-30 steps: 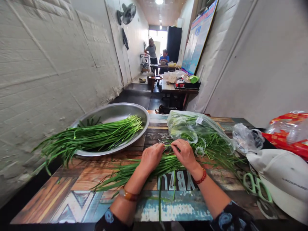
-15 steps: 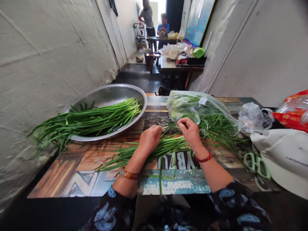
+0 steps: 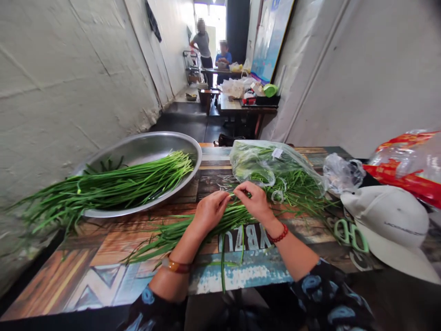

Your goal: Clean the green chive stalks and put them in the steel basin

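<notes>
Your left hand (image 3: 210,212) and right hand (image 3: 253,202) pinch a thin green chive stem (image 3: 231,195) between pressed fingertips, over a loose chive bunch (image 3: 179,232) on the painted wooden counter (image 3: 86,280). A tidy chive pile (image 3: 138,181) lies done in the round steel basin (image 3: 148,147); more chives wait in the clear plastic bag (image 3: 258,161).

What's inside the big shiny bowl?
The steel basin holds a pile of long green chives, with their leafy ends sticking out past the rim. The pile covers much of the basin's bottom, so that part can't be seen.
</notes>
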A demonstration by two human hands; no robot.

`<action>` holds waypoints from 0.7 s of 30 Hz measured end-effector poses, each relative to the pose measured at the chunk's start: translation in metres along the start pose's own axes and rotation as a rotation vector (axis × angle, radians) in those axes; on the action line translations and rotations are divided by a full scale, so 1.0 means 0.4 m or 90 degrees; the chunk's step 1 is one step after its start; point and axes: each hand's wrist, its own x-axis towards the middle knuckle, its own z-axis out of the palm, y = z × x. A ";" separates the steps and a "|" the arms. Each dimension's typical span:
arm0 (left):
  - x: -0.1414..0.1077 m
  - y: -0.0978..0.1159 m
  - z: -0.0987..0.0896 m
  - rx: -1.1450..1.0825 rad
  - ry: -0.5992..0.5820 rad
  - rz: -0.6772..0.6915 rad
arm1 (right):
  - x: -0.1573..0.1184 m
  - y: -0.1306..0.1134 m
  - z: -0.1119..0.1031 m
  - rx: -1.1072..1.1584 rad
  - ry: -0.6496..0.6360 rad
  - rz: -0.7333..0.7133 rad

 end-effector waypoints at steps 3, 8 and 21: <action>0.004 -0.004 0.000 -0.012 0.004 0.005 | 0.006 0.012 -0.014 0.001 0.044 0.065; 0.004 -0.003 -0.009 -0.058 0.030 -0.018 | 0.009 0.012 -0.044 0.008 0.073 0.068; 0.004 0.014 -0.008 -0.055 0.015 0.049 | -0.007 -0.027 -0.010 -0.017 -0.001 -0.059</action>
